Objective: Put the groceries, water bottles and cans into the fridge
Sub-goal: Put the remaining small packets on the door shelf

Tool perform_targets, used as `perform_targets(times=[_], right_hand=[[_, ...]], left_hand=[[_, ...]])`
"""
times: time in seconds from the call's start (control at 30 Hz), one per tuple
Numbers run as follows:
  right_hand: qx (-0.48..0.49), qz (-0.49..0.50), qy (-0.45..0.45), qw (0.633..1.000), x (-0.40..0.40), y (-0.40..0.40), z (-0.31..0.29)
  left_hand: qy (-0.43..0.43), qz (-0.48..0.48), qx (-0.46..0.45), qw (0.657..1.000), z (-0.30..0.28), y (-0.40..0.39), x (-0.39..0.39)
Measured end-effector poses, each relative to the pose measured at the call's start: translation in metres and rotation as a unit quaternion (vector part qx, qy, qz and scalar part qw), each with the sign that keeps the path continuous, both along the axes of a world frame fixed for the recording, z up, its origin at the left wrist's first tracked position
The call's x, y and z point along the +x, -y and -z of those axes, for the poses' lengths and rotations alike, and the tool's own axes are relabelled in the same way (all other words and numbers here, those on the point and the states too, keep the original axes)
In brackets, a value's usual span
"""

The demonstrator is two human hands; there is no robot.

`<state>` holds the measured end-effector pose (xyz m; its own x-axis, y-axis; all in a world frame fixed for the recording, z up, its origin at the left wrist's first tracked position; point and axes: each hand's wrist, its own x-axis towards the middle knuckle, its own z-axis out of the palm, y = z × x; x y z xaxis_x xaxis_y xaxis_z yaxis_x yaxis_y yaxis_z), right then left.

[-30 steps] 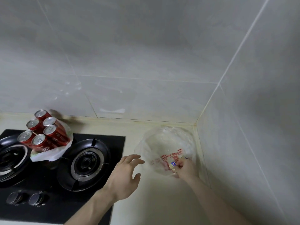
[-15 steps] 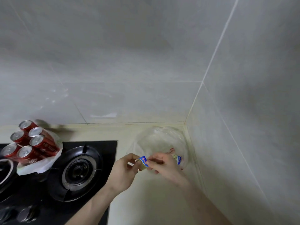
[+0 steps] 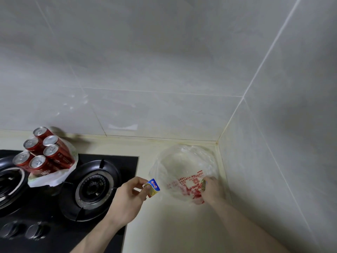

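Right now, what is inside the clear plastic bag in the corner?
The right hand reaches into the clear plastic bag, pinching a small packet. The rest looks empty, though red print and creases hide the bottom.

red print on bag (image 3: 189, 185), unreadable

Home kitchen: black two-burner gas hob (image 3: 69, 190) set into a cream worktop (image 3: 164, 225), grey tiled walls (image 3: 164, 70) meeting in a corner.
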<state>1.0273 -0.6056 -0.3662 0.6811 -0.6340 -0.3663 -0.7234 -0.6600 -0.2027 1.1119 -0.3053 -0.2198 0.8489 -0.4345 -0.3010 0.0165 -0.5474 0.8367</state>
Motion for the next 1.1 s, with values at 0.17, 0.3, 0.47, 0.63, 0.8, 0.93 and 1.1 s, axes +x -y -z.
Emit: perform_targets(times=[0.17,0.3,0.47,0.63,0.8,0.93,1.1], right_hand=[[-0.031,0.009,-0.024,0.999,0.004,0.002,0.005],[-0.015,0.048,0.035,0.998,-0.001,0.002,0.002],[0.131,0.145,0.219,0.956,-0.01,-0.018,-0.011],[0.275,0.232,0.384,0.85,-0.032,-0.066,-0.051],[0.299,0.236,0.454,0.805,-0.061,-0.102,-0.088],[0.296,0.267,0.429,0.81,-0.086,-0.123,-0.098],[0.337,0.313,0.425,0.779,-0.112,-0.171,-0.123]], left_hand=[[0.002,0.0,0.0,1.0,-0.005,-0.002,0.0],[0.011,0.001,0.001,1.0,-0.009,-0.005,0.001],[0.011,0.011,-0.008,1.0,-0.014,-0.007,-0.001],[0.007,0.037,-0.022,0.999,-0.021,-0.006,-0.009],[0.0,0.081,-0.027,0.996,-0.028,-0.008,-0.016],[-0.007,0.111,-0.035,0.993,-0.036,-0.013,-0.02],[-0.031,0.157,-0.043,0.986,-0.038,-0.024,-0.023]])
